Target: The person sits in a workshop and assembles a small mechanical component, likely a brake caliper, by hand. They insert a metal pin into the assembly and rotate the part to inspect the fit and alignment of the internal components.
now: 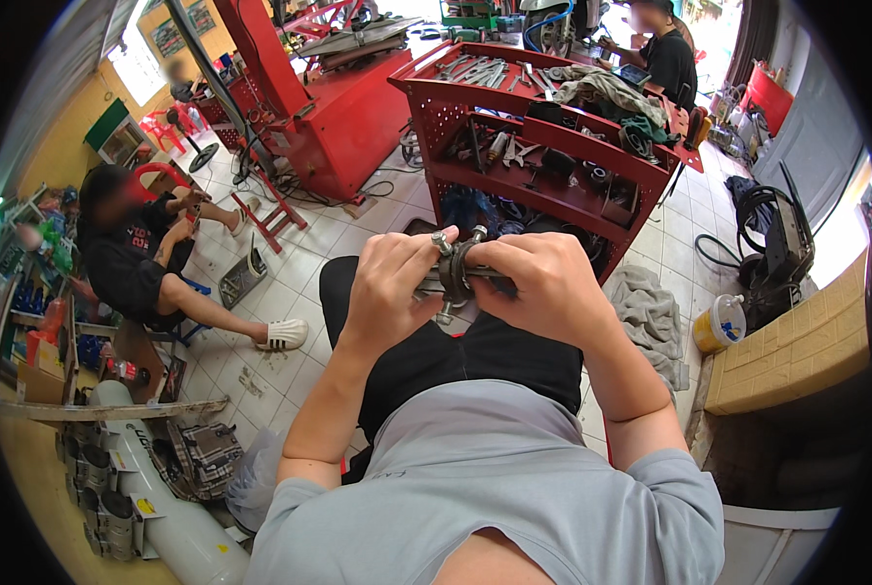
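Floor of pale square ceramic tiles [338,244], grey grout lines, scattered with loose small parts near the lower left. Workshop room, yellow wall at far left, daylight entering from the top right. Large red steel lift or press frame [334,107] standing at upper centre, black cables trailing at its base.

Red perforated-steel tool trolley [651,175] directly ahead, three shelves. Top shelf: wrenches and a crumpled grey-green cloth [607,90]. Middle shelf: pliers, dark round parts. Bottom shelf: dark items, hard to tell apart. Small yellow plastic tub with white lid [717,325] on the floor at right, contents not visible, just beside a rumpled grey rag [651,312].

Seated, black trousers over the knees, grey shirt at the lower edge. Held over the lap, between both hands: dark round metal clamp-like part with silver bolts [453,268], bolt heads sticking up above and below. Left hand [387,283] closed on the part's left side, fingers curled together around it. Right hand [543,278] clamped on its right side, fingers folded over the top. Part mostly covered by both hands; exact shape not clear.

Black machine with coiled black hose [772,244] at right, near a yellow block-patterned ledge [797,346]. White gas cylinder [178,531] lying at lower left, a checked cloth bag [207,453] beside it. Seated person in dark shirt and white sandals [138,258] at left, well apart; another person in black [665,58] behind the trolley.
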A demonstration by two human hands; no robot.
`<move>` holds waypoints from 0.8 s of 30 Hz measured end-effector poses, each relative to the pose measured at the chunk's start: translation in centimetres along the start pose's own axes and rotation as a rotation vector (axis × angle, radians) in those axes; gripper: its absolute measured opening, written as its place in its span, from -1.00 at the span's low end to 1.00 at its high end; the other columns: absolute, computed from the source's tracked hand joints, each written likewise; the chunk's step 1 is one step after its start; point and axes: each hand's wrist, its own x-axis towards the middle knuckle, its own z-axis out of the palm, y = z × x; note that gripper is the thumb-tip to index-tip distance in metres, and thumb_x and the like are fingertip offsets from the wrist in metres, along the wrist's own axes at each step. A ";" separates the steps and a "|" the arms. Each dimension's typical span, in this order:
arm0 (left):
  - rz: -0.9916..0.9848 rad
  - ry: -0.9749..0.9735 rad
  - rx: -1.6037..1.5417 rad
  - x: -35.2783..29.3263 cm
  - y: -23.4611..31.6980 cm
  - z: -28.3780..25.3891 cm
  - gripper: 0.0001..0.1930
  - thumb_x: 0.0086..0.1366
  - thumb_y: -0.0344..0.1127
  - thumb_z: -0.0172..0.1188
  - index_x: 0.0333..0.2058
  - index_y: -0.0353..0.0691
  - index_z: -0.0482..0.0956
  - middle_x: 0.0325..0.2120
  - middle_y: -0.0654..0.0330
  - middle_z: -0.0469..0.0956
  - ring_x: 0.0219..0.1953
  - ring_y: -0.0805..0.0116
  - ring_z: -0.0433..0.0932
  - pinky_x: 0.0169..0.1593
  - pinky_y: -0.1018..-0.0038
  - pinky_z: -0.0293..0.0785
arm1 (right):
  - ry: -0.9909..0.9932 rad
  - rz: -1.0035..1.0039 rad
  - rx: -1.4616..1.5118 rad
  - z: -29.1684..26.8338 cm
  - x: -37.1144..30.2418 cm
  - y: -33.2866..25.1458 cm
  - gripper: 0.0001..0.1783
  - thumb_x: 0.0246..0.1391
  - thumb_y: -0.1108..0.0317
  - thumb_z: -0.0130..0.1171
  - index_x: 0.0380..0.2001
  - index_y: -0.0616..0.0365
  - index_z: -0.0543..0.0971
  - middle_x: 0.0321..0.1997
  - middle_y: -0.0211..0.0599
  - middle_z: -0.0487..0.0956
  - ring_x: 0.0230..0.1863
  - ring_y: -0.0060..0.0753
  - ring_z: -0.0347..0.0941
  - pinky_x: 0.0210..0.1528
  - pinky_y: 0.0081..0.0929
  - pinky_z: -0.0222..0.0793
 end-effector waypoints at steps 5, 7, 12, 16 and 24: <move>0.010 -0.004 0.011 0.0 -0.1 -0.2 -0.30 -0.18 -0.38 0.41 0.09 -0.19 0.55 -0.17 0.24 0.59 -0.18 0.18 0.51 -0.02 0.22 0.35 | -0.001 0.008 -0.060 0.2 -0.1 -0.1 -0.81 -0.12 0.32 0.35 -0.38 0.04 0.60 -0.50 -0.37 0.61 -0.52 -0.23 0.56 -0.52 -0.31 0.43; 0.018 -0.010 0.014 0.1 -0.1 -0.3 -0.29 -0.17 -0.37 0.41 0.10 -0.19 0.55 -0.16 0.24 0.59 -0.18 0.18 0.51 -0.03 0.23 0.35 | -0.023 0.013 -0.081 0.1 -0.2 0.1 -0.82 -0.11 0.32 0.34 -0.40 0.05 0.59 -0.51 -0.36 0.61 -0.52 -0.23 0.56 -0.52 -0.30 0.43; 0.012 -0.005 -0.006 0.0 -0.1 -0.2 -0.29 -0.16 -0.35 0.42 0.11 -0.19 0.55 -0.17 0.25 0.58 -0.18 0.18 0.50 -0.03 0.23 0.34 | 0.000 0.042 -0.006 -0.4 0.1 -0.3 -0.83 -0.11 0.32 0.33 -0.39 0.05 0.59 -0.52 -0.35 0.60 -0.52 -0.21 0.56 -0.52 -0.30 0.43; 0.050 0.022 -0.006 0.3 0.1 -0.2 -0.28 -0.18 -0.41 0.43 0.10 -0.26 0.55 -0.29 0.17 0.57 -0.24 0.13 0.53 -0.12 0.25 0.35 | -0.038 0.021 0.015 -0.3 -0.1 -0.1 -0.81 -0.12 0.32 0.33 -0.37 0.04 0.60 -0.52 -0.35 0.60 -0.51 -0.22 0.57 -0.52 -0.31 0.42; 0.055 0.031 -0.004 0.3 0.0 0.0 -0.30 -0.16 -0.38 0.42 0.09 -0.27 0.56 -0.28 0.17 0.57 -0.24 0.13 0.53 -0.12 0.25 0.37 | -0.023 0.043 -0.027 -0.2 0.0 -0.3 -0.82 -0.08 0.28 0.33 -0.37 0.05 0.61 -0.53 -0.34 0.61 -0.52 -0.23 0.57 -0.51 -0.32 0.43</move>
